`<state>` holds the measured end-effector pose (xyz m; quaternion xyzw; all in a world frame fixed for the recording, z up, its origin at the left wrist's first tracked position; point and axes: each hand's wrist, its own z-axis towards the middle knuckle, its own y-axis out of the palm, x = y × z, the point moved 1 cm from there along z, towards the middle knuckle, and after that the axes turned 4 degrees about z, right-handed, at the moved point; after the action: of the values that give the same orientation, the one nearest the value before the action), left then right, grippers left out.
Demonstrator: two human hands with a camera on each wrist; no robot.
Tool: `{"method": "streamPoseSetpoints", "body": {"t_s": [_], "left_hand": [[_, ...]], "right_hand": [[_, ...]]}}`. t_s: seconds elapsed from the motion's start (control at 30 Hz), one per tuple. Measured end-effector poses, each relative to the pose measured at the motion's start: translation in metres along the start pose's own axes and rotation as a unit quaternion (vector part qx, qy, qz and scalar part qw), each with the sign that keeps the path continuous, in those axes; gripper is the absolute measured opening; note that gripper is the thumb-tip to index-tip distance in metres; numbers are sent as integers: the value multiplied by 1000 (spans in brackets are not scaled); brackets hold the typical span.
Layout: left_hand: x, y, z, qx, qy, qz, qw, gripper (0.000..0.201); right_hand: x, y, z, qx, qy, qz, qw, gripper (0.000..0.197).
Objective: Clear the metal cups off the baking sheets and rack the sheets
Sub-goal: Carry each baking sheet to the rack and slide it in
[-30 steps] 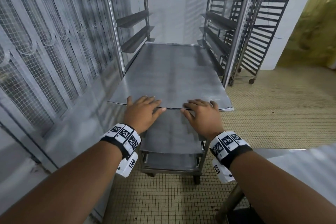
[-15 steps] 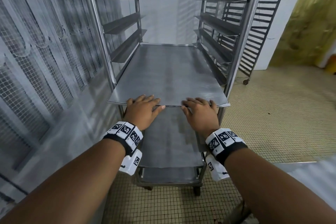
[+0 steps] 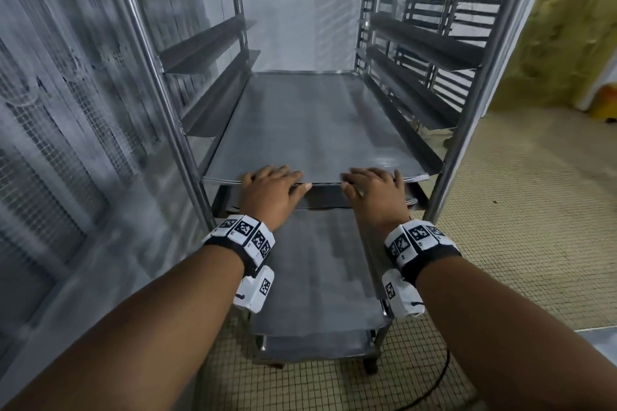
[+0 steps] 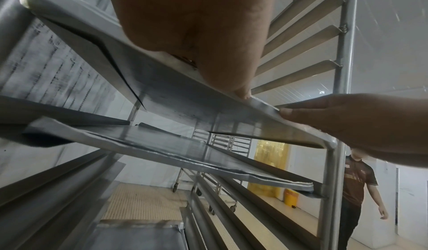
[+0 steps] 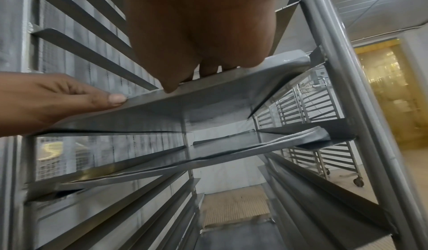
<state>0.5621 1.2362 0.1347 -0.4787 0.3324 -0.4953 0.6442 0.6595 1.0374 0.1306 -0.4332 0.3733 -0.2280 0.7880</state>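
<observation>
A flat metal baking sheet (image 3: 314,130) lies on a pair of rails in the wheeled steel rack (image 3: 467,110). Its near edge sits just inside the front posts. My left hand (image 3: 270,190) and right hand (image 3: 377,190) hold that near edge, fingers laid on top. From the wrist views, each thumb meets the rim of the sheet (image 4: 185,96) (image 5: 208,104). More sheets rest on lower rails: one with a dented rim (image 4: 162,149) just beneath, another (image 3: 317,270) further down. No metal cups are in view.
A mesh-fronted wall (image 3: 50,143) runs close along the rack's left side. Behind the rack stand more empty racks (image 5: 308,126). A yellow strip curtain (image 3: 567,37) and yellow bin (image 3: 607,103) are at right. A person (image 4: 356,180) walks nearby. A cable (image 3: 440,377) lies on the tiled floor.
Both hands have slid the baking sheet deeper into the rack; its near edge moved from well in front of the posts to level with them. I have stepped closer.
</observation>
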Motion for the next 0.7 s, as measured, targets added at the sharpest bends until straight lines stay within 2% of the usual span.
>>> {"method": "streamPoseSetpoints", "body": {"t_s": [0.27, 0.33, 0.43, 0.5, 0.6, 0.7], "left_hand": [[-7, 13, 26, 25, 2, -19, 1000, 44], [-3, 14, 25, 52, 1, -42, 998, 41], [13, 23, 13, 120, 22, -62, 991, 47], [33, 32, 1, 132, 37, -62, 989, 48], [75, 49, -19, 105, 73, -79, 989, 56], [126, 64, -37, 17, 103, -108, 989, 61]], "right_hand": [[5, 9, 28, -23, 22, -16, 999, 38], [7, 11, 20, -9, 20, -23, 999, 41], [18, 10, -5, -8, 9, -29, 1000, 52], [29, 5, -26, -14, 16, -40, 999, 55], [57, -11, -62, -36, 62, -70, 995, 54], [103, -31, -116, -55, 145, -81, 985, 56]]}}
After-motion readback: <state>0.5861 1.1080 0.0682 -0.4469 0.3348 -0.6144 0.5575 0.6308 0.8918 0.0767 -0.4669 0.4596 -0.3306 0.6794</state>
